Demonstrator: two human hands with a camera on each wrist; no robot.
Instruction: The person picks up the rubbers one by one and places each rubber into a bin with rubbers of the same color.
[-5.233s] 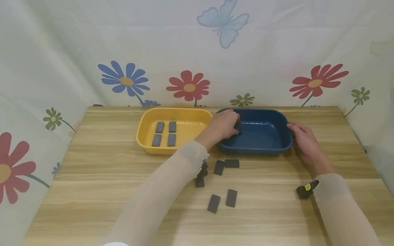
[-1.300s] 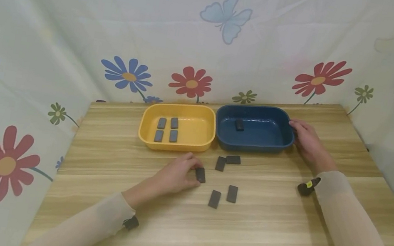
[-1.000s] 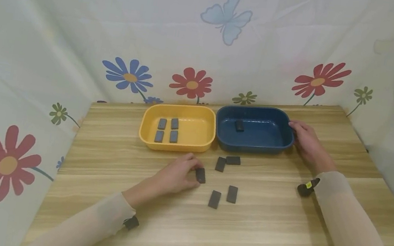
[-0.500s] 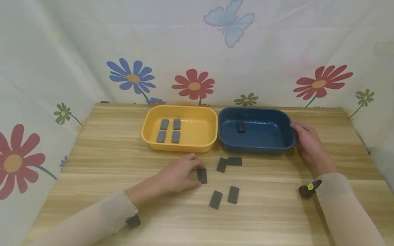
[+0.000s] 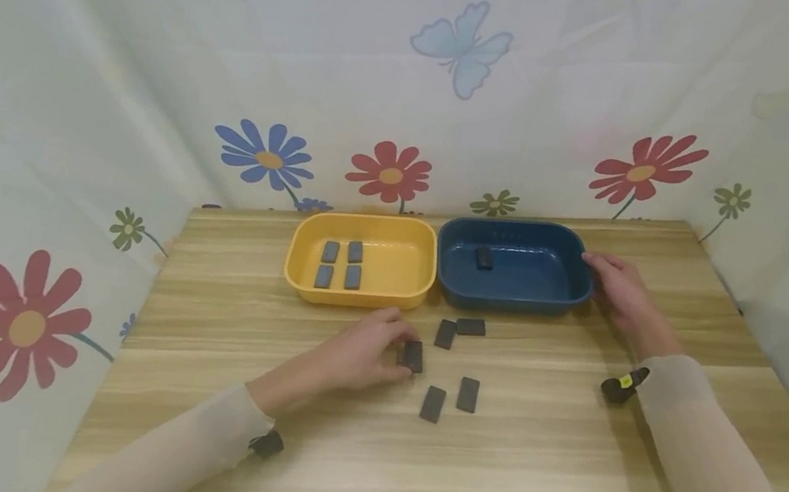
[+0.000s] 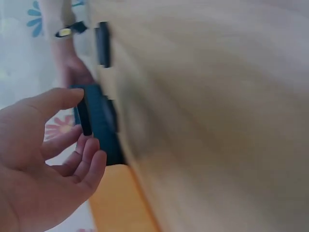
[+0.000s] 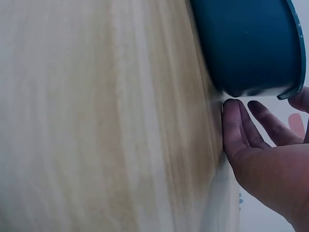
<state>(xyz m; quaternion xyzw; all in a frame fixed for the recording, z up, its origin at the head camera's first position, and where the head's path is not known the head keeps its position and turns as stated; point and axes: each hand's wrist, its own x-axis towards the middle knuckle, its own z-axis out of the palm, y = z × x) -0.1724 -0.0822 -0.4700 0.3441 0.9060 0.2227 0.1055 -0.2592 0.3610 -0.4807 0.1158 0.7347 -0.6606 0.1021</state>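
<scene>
My left hand [image 5: 364, 351] pinches a dark rectangular tile [image 5: 413, 356] between thumb and fingers, over the table in front of the yellow tray [image 5: 357, 300]. In the left wrist view, the same tile [image 6: 85, 116] is seen edge-on, under the thumb and against the fingertips. At the right end of the dark blue tray [image 5: 511, 303] is my right hand [image 5: 622, 295]. Its thumb touches the rim, while the relaxed fingers sit low beside the outer wall, as the right wrist view shows. One dark tile [image 5: 484, 258] lies inside the blue tray.
Several grey tiles [image 5: 352, 277] lie in two rows at the yellow tray's left side. More loose tiles lie on the wooden table [image 5: 530, 467]: one pair [image 5: 446, 334] near the blue tray, another pair [image 5: 468, 395] closer in. A flowered cloth [image 5: 303, 31] hangs behind.
My left hand has left a tile in the blue tray, come back to the table and pinched another, which has just shifted slightly right. My right hand stays at the blue tray's end.
</scene>
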